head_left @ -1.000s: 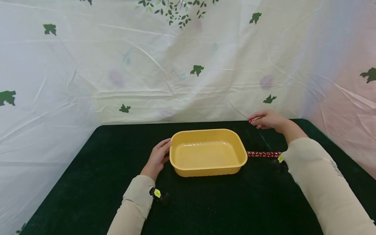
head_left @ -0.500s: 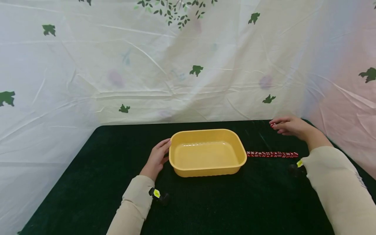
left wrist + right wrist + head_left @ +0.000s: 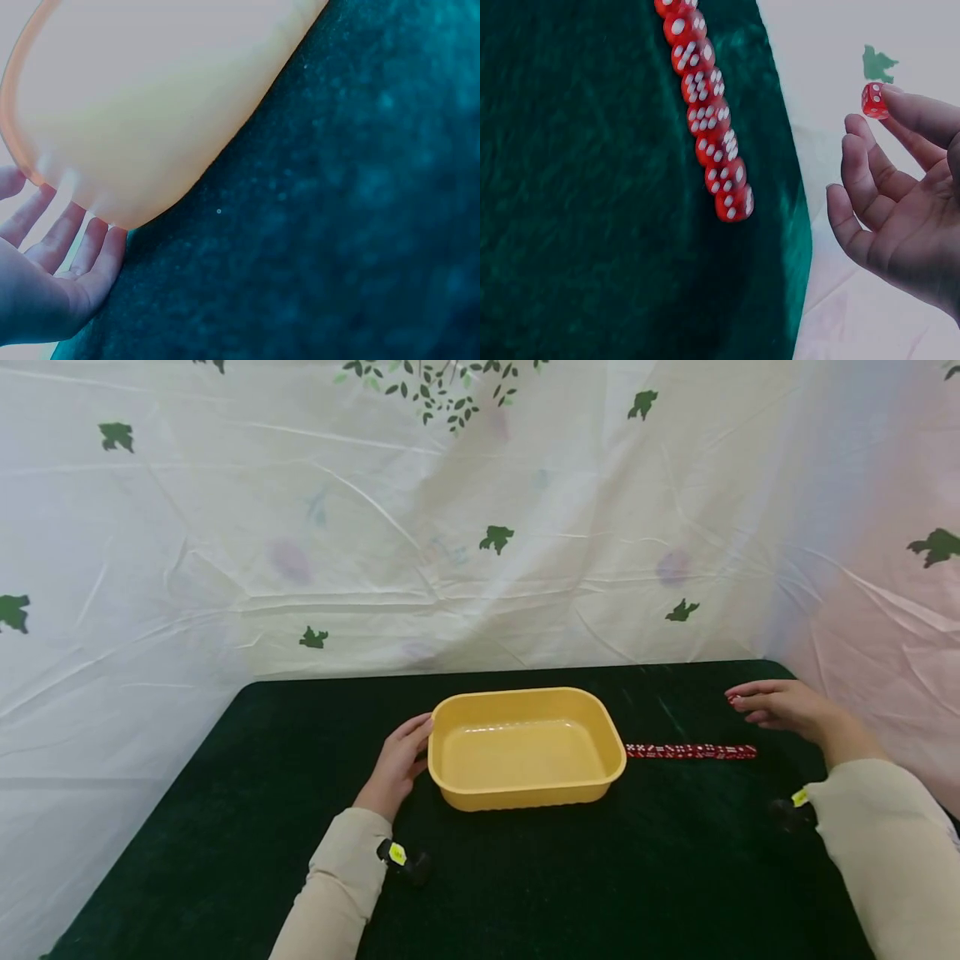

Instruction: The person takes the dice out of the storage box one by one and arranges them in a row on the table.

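Note:
A yellow rectangular basin (image 3: 527,752) stands on the dark green table. My left hand (image 3: 395,764) touches its left side with fairly straight fingers; the left wrist view shows those fingertips (image 3: 88,244) against the basin wall. From the basin's right side a straight row of red dice (image 3: 690,752) with white pips runs rightward. Past the far right end of that row, my right hand (image 3: 783,710) is raised and pinches one red die (image 3: 874,100) between thumb and index finger. Its other fingers are loosely bent.
A dark green cloth (image 3: 600,877) covers the table. Behind it hangs a pale curtain (image 3: 360,527) with green leaf prints, turning pinkish at the right. A small black wrist camera (image 3: 405,862) sits on the left sleeve.
My right hand has moved to the right and slightly toward me with the die, uncovering the right end of the dice row. My left hand and the basin have stayed in place.

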`<state>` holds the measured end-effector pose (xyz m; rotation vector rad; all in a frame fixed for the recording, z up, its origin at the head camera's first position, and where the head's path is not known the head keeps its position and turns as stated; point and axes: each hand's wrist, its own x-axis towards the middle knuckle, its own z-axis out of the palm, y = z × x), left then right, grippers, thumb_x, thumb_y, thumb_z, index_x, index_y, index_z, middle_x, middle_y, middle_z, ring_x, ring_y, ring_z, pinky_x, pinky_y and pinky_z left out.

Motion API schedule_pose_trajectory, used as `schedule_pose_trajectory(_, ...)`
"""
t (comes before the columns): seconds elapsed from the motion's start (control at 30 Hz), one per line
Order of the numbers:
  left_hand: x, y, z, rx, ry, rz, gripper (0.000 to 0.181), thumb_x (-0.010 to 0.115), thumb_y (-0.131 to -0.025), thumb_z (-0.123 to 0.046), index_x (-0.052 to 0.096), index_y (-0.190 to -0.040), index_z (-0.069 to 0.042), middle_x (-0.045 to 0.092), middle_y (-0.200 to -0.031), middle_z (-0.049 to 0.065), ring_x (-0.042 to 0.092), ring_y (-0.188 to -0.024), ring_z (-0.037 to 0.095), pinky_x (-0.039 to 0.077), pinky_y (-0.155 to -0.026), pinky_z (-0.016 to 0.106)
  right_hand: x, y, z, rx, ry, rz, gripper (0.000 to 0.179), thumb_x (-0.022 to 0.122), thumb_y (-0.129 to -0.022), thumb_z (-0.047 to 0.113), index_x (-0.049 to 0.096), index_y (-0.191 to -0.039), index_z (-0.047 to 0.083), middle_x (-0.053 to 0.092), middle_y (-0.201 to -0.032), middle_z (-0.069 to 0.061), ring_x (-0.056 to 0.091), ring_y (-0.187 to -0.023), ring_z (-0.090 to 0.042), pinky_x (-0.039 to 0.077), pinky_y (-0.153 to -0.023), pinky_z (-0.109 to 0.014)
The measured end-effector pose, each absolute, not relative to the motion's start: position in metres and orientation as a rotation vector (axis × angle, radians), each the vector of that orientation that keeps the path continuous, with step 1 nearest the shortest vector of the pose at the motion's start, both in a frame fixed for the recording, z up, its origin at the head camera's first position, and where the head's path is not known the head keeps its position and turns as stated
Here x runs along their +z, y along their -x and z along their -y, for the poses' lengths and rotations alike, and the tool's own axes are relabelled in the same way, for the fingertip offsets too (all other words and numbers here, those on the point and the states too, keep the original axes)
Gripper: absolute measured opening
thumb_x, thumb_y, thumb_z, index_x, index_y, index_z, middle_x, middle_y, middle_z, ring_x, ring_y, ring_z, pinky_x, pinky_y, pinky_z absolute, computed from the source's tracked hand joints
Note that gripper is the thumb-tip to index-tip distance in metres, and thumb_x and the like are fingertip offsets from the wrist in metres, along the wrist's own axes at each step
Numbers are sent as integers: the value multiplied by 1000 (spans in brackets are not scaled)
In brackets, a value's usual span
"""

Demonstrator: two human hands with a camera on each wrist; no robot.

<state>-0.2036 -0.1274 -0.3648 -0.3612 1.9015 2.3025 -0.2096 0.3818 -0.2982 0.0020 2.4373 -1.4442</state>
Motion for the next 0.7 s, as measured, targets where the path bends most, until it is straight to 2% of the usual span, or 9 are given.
schedule_pose_trajectory(0.33,-365,207,128,2284,363,-1900,33,55,-84,-31,54,-112,-16,52,-112,2,47,-101,20,37,-85,41,-317,196,-404,-1468,-73,-2391,13,51,-87,27,60,-95,27,57,-97,0,54,-85,-19,44,-73,-34)
schedule_pose_trajectory(0.5,-365,208,129,2269,374,-1907,33,55,-84,-32,54,-113,-17,51,-112,2,46,-101,20,36,-85,41,-325,192,-414,-1492,-122,-2352,12,51,-87,26,60,-89,34,57,-94,4,53,-84,-16,44,-72,-33)
schedule_pose_trajectory(0.7,-364,210,129,2267,377,-1904,34,55,-83,-32,53,-114,-17,51,-113,2,46,-102,19,36,-86,41,-340,186,-423,-1501,-161,-2333,12,50,-87,26,60,-88,34,57,-93,6,54,-81,-14,44,-70,-32)
